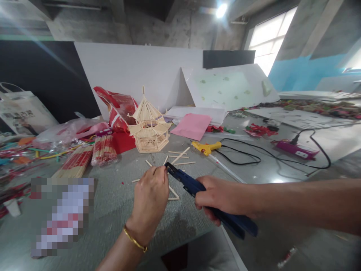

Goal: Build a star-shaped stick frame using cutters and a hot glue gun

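My left hand [152,188], a gold bangle on its wrist, is closed in a pinch at the jaws of the tool. A thin wooden stick [165,159] shows just above its fingertips; the rest is hidden by the fingers. My right hand [211,195] is wrapped round the handles of blue hand pliers [189,183], whose dark tip touches or nearly touches the left fingertips. Several loose wooden sticks [185,163] lie on the table around and beyond my hands. Behind them stands a small pagoda model [150,131] built from the same kind of sticks.
A yellow glue gun [207,147] lies right of the sticks, its black cord running to a purple power strip [296,150]. Bundled sticks [104,149] and a red bag [115,107] are at left. Pink paper [191,126] lies behind. The table's front edge [194,237] is close to me.
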A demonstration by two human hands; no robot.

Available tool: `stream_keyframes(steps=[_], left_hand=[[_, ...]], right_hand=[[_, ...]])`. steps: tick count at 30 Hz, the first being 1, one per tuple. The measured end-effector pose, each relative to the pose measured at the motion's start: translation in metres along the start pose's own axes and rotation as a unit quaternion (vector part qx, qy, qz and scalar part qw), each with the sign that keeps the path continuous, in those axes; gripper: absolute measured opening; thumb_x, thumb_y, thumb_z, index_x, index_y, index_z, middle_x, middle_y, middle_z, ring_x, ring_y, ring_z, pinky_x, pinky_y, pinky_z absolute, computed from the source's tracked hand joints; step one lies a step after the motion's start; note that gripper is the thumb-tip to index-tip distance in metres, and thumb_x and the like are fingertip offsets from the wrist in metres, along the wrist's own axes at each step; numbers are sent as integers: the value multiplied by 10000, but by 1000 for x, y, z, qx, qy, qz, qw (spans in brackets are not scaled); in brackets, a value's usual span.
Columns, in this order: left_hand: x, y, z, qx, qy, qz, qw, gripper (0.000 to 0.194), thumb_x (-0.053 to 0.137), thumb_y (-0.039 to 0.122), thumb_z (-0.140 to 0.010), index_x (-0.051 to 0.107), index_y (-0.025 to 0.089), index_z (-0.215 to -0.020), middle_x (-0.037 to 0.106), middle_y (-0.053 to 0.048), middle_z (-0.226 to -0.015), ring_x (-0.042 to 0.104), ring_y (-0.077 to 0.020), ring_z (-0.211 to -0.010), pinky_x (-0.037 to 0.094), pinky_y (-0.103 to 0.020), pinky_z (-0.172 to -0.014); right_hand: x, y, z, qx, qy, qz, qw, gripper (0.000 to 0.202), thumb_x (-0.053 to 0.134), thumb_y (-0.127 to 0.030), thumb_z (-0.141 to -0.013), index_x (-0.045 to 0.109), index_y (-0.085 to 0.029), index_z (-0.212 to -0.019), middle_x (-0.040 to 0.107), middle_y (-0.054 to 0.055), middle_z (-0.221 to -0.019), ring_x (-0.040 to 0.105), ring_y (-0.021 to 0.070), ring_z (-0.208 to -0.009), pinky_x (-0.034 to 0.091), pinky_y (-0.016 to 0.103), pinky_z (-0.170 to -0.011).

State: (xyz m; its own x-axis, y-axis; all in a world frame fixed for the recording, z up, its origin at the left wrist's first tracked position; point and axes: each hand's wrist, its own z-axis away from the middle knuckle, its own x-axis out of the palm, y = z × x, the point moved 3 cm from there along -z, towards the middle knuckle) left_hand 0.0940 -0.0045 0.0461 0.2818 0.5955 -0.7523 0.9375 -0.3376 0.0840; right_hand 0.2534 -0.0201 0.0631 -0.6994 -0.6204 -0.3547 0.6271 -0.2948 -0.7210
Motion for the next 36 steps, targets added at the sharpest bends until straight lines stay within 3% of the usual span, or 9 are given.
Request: stream_keyframes(steps=[8,16,23,28,36], left_hand=[[-2,-2,3,-30,-21,5,999,179,449,183,-901,624,160,-872,647,-38,-772,618,-180,-706,451,-276,-640],[-7,0,10,-25,-127,-70,989,234,364,159,-919,573,171,-814,590,-38,-752,608,-187,-655,427,-266,-545],[-9,2,1,27,-208,-134,968,241,300,82,-891,529,148,-856,552,-70,-809,613,-214,-669,465,-288,-520],[-8,0,-10,42,-219,-145,964,241,304,46,-861,526,141,-873,547,-76,-821,613,-208,-679,473,-280,-530],[19,-12,-35,57,-197,-125,971,240,291,69,-869,525,113,-889,578,-99,-817,637,-208,-662,470,-268,-526]], right_hand=[[-4,4,-5,-20,29,42,998,46,448,-192,-630,418,-176,-662,471,-30,-456,448,95,-398,346,189,-365],[-3,7,-6,-31,7,45,998,25,444,-189,-638,438,-169,-625,469,-26,-429,440,92,-371,350,186,-356],[-3,2,-8,60,-13,32,998,186,425,-212,-728,458,-148,-556,483,6,-389,463,110,-328,391,208,-346],[-11,2,-22,39,9,40,998,244,506,-266,-736,437,-154,-530,430,-26,-374,450,114,-309,399,228,-328],[-30,-2,-57,13,49,25,998,251,591,-246,-724,435,-152,-552,431,-50,-424,420,87,-323,418,233,-309]])
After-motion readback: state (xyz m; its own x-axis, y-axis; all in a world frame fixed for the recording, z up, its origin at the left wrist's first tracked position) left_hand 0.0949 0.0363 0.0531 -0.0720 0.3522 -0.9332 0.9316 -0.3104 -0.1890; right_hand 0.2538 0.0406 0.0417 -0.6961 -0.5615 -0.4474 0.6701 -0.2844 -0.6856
